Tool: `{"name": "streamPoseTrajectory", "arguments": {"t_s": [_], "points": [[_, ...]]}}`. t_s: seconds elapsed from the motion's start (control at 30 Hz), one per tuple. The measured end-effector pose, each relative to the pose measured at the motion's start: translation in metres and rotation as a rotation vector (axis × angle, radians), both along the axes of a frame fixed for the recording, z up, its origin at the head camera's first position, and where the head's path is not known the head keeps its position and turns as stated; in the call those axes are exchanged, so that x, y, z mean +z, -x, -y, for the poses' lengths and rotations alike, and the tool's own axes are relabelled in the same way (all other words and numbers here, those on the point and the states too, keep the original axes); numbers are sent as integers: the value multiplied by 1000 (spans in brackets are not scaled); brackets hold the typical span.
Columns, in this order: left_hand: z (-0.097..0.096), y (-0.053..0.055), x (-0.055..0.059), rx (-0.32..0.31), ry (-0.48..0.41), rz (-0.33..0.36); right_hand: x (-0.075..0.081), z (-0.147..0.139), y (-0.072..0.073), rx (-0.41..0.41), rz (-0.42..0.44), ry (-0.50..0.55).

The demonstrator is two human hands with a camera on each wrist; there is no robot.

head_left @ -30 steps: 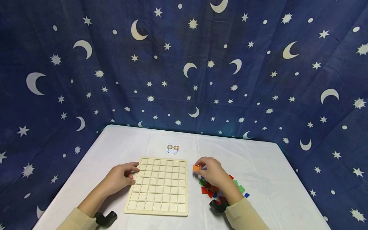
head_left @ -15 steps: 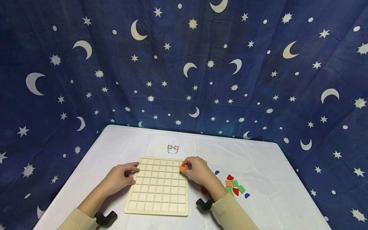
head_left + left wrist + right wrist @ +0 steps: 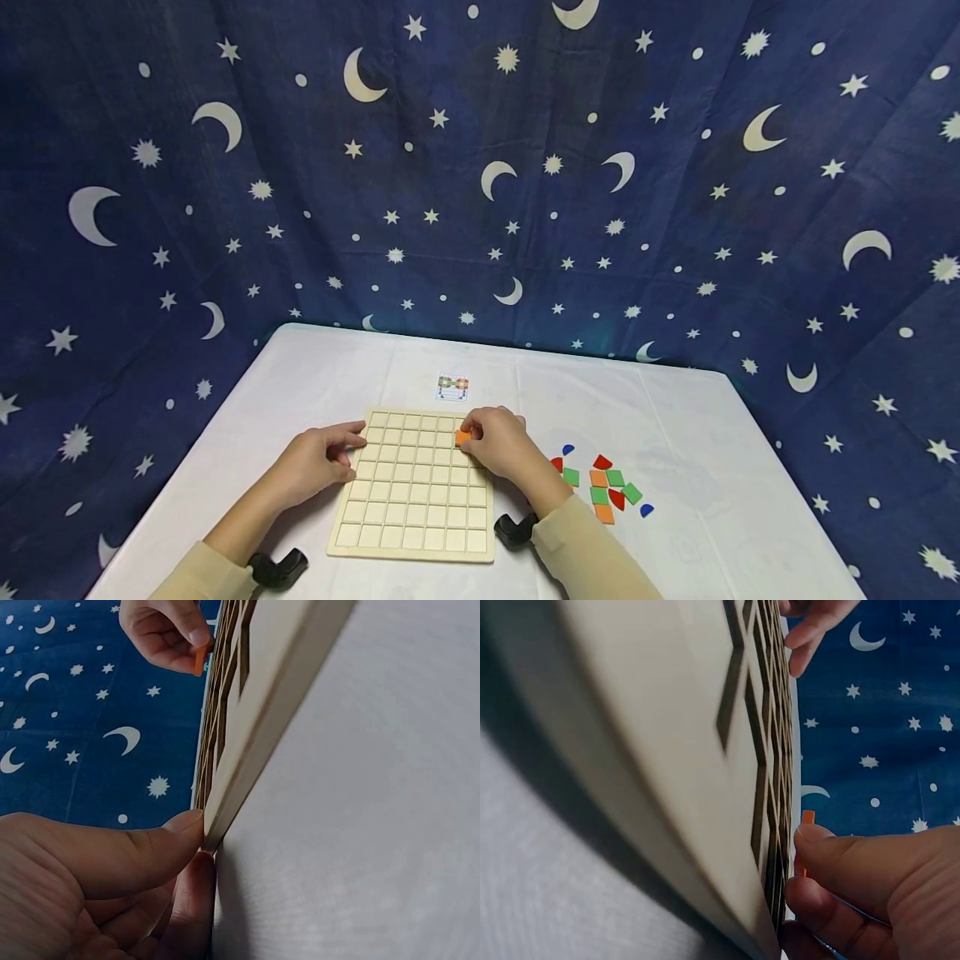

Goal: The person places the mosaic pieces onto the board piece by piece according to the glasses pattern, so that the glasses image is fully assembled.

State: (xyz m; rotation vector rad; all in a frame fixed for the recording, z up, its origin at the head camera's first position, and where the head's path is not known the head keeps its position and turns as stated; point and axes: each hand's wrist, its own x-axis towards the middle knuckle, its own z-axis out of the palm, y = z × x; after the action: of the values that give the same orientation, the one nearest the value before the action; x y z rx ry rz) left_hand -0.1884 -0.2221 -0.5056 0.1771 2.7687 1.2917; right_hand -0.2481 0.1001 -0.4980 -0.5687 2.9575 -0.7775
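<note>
A pale wooden board [image 3: 411, 555] with a grid of square recesses lies on the table. My left hand [image 3: 311, 462] rests at its left side, with thumb and fingertips touching the edge; the left wrist view has that thumb [image 3: 142, 859] against the rim. Over the board's upper right cells, my right hand [image 3: 497, 442] pinches an orange square tile [image 3: 462, 437] between thumb and fingers. Seen edge-on in the right wrist view, the tile [image 3: 808, 817] is close to the grid surface; whether it touches I cannot tell. The fingers cover part of it.
Loose red, green, orange and blue pieces, among them a green square tile [image 3: 632, 493], lie right of the board, partly behind the right forearm. A small printed pattern card [image 3: 453, 385] lies beyond the board. A dark blue star-and-moon curtain [image 3: 480, 167] hangs behind the table.
My right hand has carried the orange tile leftward from beside the board to above its upper right cells. More loose pieces now show behind the forearm. The left hand has stayed in place.
</note>
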Motion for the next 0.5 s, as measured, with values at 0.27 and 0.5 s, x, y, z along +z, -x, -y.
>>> {"name": "streamPoseTrajectory", "arguments": {"t_s": [0.27,0.5], "points": [[-1,1,0,-5,7,-11,-1,3,1,-17,14,-8],[0,1,0,-6,5,-13,-4,5,1,-24,11,6]]}}
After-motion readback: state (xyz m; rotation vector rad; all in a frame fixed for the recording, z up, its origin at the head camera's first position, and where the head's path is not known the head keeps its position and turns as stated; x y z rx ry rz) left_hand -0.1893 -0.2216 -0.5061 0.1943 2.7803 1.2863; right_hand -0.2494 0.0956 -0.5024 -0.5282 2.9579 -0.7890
